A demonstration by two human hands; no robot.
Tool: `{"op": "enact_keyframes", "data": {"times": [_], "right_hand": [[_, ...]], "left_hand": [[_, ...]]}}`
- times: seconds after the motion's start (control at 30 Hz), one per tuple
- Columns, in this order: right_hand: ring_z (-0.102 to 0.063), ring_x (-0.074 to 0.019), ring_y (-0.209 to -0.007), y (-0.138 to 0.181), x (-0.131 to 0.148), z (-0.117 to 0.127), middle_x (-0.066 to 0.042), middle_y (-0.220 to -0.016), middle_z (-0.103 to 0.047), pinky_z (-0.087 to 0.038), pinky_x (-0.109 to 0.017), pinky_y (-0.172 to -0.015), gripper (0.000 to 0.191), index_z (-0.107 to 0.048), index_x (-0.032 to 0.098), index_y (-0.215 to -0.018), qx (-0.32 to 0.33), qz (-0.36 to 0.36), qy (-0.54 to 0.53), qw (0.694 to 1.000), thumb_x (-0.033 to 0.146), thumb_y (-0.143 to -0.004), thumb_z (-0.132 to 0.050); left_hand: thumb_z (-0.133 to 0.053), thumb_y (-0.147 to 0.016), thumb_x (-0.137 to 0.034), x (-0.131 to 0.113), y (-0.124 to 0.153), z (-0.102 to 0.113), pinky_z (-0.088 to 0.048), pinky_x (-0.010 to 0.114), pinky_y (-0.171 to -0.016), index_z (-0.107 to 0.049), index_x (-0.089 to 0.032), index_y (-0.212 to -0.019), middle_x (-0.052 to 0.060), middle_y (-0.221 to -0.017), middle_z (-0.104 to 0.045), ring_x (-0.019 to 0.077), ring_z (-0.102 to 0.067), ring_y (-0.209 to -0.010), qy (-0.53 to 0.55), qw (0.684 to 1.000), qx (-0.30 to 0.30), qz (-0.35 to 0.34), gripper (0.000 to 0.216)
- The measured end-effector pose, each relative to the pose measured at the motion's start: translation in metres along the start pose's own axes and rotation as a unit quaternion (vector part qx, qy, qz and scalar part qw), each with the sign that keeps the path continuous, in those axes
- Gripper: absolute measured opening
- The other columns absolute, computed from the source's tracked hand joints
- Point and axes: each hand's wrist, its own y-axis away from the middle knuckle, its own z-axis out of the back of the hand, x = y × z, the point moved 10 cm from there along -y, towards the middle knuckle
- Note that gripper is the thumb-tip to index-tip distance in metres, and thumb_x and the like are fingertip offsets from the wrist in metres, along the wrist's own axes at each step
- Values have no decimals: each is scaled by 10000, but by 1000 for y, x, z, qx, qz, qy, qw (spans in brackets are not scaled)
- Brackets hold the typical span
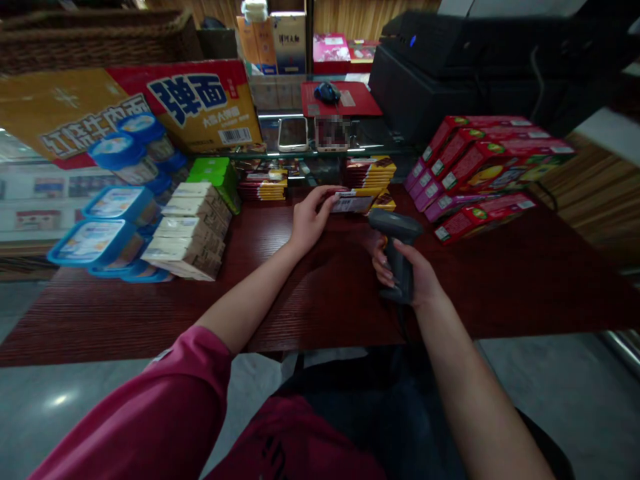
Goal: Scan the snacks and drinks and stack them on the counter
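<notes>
My left hand [311, 219] pinches the left end of a flat chocolate bar packet [355, 202], whose barcode side is turned toward me. My right hand [400, 263] is wrapped round the grip of a dark grey barcode scanner [397, 225], its head pointing left at the packet. Right behind the held packet rises a stack of yellow and brown chocolate bars [370, 172]. A second, lower stack of the same bars [263, 185] lies to the left of my left hand.
Blue-lidded tubs [103, 237], beige boxes [187, 230] and a green box [215, 175] stand at the left. Red boxes [493, 160] and purple boxes [425, 190] are stacked at the right. A phone [293, 134] and a mouse [327, 93] lie at the back, beside a large carton [200, 107].
</notes>
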Motion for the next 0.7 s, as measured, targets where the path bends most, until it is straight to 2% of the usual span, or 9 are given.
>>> {"op": "enact_keyframes", "data": {"times": [0.17,0.27,0.33,0.43,0.57,0.63,0.7], "right_hand": [[-372,-78,-465,2,-2,0,21,-679,-490,-294,-177,-355,266,-642,198,-905,-15,-13,-6,1000,427,-810,-739],[-390,-74,-469,3,-3,0,10,-687,-503,-303,-175,-366,249,-656,188,-900,-24,-20,-20,999,408,-818,-738],[-403,-72,-471,4,-3,-1,11,-687,-508,-326,-172,-370,258,-660,187,-903,-19,-22,-27,999,402,-801,-758],[-419,-71,-468,3,-3,-1,15,-683,-513,-348,-165,-363,279,-662,184,-903,-12,-22,-32,999,398,-773,-786],[-434,-73,-460,3,-2,1,12,-676,-532,-366,-159,-347,306,-678,171,-892,-13,-17,-38,999,396,-736,-817],[-438,-74,-459,3,-2,1,9,-675,-542,-378,-159,-347,311,-688,167,-893,-14,-16,-38,999,393,-727,-824],[-440,-74,-460,3,-2,1,10,-675,-547,-389,-160,-349,305,-693,168,-891,-17,-19,-39,999,387,-726,-824]], "left_hand": [[-560,-1035,-429,-13,2,78,-535,294,-1008,-692,-225,-1193,57,-1186,-759,178,-711,-1127,-115,986,-108,-56,290],[-576,-1031,-387,-8,7,119,-544,307,-1002,-692,-213,-1182,62,-1165,-763,177,-716,-1108,-155,976,-139,-59,258],[-562,-1038,-332,-3,8,136,-538,330,-1030,-689,-204,-1190,71,-1178,-759,182,-706,-1131,-180,971,-146,-61,236],[-572,-1020,-252,4,4,144,-505,376,-1098,-712,-211,-1167,72,-1192,-754,205,-658,-1220,-249,959,-119,-71,207],[-589,-994,-213,17,-2,131,-467,437,-1152,-736,-247,-1138,45,-1192,-761,232,-601,-1297,-354,933,-17,-70,209],[-575,-999,-219,18,-2,134,-464,444,-1149,-734,-257,-1152,45,-1196,-758,244,-591,-1301,-395,916,-21,-63,224],[-552,-1005,-219,18,0,142,-471,441,-1128,-731,-257,-1167,63,-1207,-749,264,-585,-1296,-437,897,-53,-43,244]]}}
